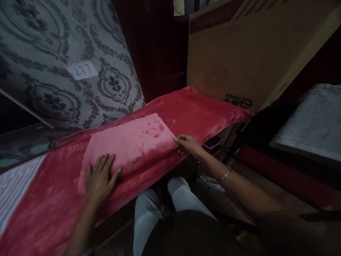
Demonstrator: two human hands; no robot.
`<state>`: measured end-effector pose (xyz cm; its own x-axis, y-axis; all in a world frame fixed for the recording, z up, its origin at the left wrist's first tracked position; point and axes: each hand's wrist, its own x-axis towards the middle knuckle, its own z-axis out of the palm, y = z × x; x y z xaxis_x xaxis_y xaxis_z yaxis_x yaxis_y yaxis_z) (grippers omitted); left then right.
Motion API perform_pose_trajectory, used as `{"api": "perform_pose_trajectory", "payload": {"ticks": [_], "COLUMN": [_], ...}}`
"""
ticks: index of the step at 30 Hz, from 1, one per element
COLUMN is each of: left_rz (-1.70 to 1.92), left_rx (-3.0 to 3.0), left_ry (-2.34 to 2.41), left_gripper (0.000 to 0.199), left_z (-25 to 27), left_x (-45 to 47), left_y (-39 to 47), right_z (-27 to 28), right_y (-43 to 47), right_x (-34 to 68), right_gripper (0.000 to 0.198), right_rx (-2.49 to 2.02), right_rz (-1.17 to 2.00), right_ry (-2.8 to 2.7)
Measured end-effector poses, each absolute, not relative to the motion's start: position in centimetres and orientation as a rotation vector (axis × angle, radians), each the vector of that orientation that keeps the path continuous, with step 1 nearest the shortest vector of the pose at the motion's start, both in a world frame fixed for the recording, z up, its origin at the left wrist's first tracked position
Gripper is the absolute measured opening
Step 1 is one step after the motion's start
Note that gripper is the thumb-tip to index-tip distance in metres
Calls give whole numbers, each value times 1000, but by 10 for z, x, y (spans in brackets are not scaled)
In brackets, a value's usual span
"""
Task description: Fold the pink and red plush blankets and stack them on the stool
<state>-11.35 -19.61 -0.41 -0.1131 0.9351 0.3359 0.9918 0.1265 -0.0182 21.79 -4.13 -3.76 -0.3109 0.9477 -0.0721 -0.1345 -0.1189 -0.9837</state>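
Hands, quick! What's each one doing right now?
Left hand: open, spread out on the pink cloth.
Right hand: closed, pinching the pink cloth's right edge.

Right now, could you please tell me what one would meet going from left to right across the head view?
Striped cloth, left hand, right hand, bracelet, pale grey cloth.

Pink cloth (125,142), one: part covered by left hand (100,179), underside out of sight. Red blanket (191,112), striped cloth (18,188), patterned panel (77,46), one each: all cut by left edge. Box (245,57), one: top cropped, faint print (221,33) illegible; grey towel (314,121), one: blurred, cropped at right.
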Motion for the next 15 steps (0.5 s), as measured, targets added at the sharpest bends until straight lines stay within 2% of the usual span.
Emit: {"api": "perform_pose_trajectory", "payload": {"ticks": [3, 7, 11, 15], "left_rz": [-289, -300, -336, -384], "left_rx": [-1841, -1814, -1810, -1772], "left_ry": [-2170, -2193, -2155, -2132], "left_gripper": [70, 67, 67, 68], "left_z": [-9, -17, -24, -30], "left_x": [-116, -113, -109, -106], "left_y": [-199, -201, -205, -205], "right_z": [-19, -16, -51, -79], "right_y": [-31, -25, -29, -30], "right_x": [210, 214, 225, 231], "right_gripper": [23, 8, 10, 11], "right_rx": [-924, -884, -1102, -1073], "right_rz": [1277, 823, 837, 996], "right_ry": [-1348, -1441, -1452, -1432]}}
